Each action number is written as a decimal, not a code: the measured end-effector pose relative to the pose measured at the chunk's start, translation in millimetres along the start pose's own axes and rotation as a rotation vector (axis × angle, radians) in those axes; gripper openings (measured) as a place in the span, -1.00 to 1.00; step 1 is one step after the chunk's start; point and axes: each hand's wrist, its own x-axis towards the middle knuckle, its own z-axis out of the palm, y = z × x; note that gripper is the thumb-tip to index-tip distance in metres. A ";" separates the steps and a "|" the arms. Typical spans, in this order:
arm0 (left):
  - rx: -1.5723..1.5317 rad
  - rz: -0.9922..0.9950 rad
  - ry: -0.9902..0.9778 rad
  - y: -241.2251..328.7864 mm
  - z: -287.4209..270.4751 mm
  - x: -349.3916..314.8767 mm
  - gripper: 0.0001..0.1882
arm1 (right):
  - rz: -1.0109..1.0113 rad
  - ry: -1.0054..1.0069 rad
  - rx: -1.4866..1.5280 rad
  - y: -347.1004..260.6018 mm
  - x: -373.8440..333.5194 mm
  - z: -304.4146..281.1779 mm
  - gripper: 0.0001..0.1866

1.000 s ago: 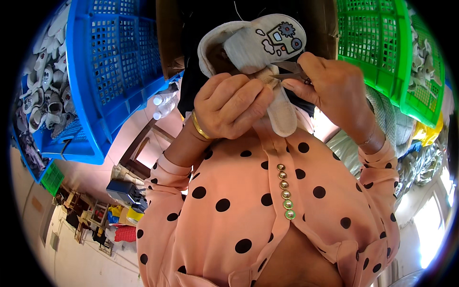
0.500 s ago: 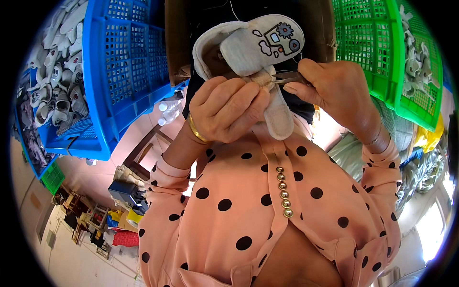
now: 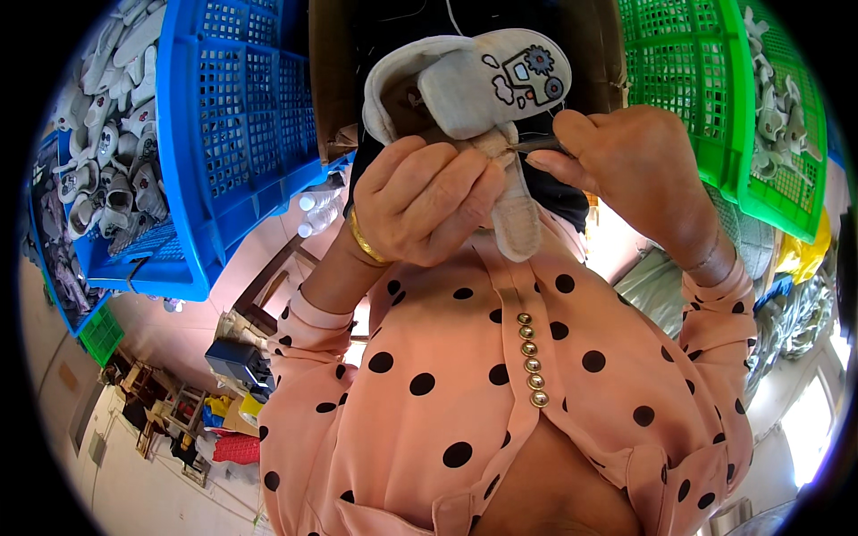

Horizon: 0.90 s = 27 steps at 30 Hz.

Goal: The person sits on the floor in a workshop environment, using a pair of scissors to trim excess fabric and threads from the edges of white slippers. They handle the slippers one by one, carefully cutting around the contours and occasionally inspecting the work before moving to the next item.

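A pale grey slipper (image 3: pixel 451 95) with a cartoon patch of gears and a vehicle lies across my dark-clad lap. Below it, a second pale piece with a strip-like fuzzy end (image 3: pixel 517 223), seemingly the other slipper, hangs toward my shirt. My left hand (image 3: pixel 427 198) is closed, pinching this second slipper near its upper part. My right hand (image 3: pixel 626 168) grips a small dark metal snipping tool (image 3: pixel 538 144), probably thread snips; its tip touches the fabric beside my left fingertips. My right palm hides the tool's handle.
A blue plastic crate (image 3: pixel 237 116) full of pale slippers (image 3: pixel 116 174) stands at the left. At the right is a green crate (image 3: pixel 688 80) with more pale pieces (image 3: pixel 782 134). Brown cardboard (image 3: pixel 601 54) borders my lap. Plastic bottles (image 3: pixel 315 214) stand left of my left wrist.
The snips' blades, apart before, now look closer together at the fabric. The patterned slipper has shifted slightly; the hanging strip has swung a little left. Both hands stay nearly in place.
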 end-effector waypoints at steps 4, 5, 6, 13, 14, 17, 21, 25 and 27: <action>-0.033 -0.038 -0.026 0.7 -1.3 -1.4 -0.79 | 0.139 -0.012 0.278 6.4 -1.4 9.0 -0.54; -0.032 -0.033 -0.028 0.1 -1.5 -2.1 -0.79 | 0.211 -0.013 0.419 8.1 -2.5 11.7 -0.54; -0.030 -0.029 -0.030 -0.7 -1.7 -2.8 -0.79 | 0.290 0.035 0.629 9.0 -3.3 13.3 -0.55; -0.001 -0.015 -0.013 1.3 -1.1 -2.4 -0.82 | 0.698 -0.242 1.486 -17.1 -3.4 26.6 -0.70; -0.005 -0.024 -0.002 2.1 0.7 -2.8 -0.82 | 0.696 -0.197 1.562 -22.3 -1.8 28.1 -0.71; -0.026 -0.058 0.005 3.9 3.8 -4.6 -0.80 | 0.679 -0.109 1.753 -29.9 -1.5 33.1 -0.73; -0.185 -0.149 -0.125 2.8 -3.6 -2.7 -0.77 | 0.688 -0.151 1.645 -23.8 0.2 35.6 -0.75; -0.423 -0.387 -0.213 -9.5 -12.3 4.0 -0.72 | 0.642 -0.167 1.573 -15.8 -0.8 37.9 -0.76; -0.375 -0.495 -0.225 -7.1 -13.3 14.7 -0.72 | 0.622 -0.164 1.558 -16.3 -0.6 38.8 -0.78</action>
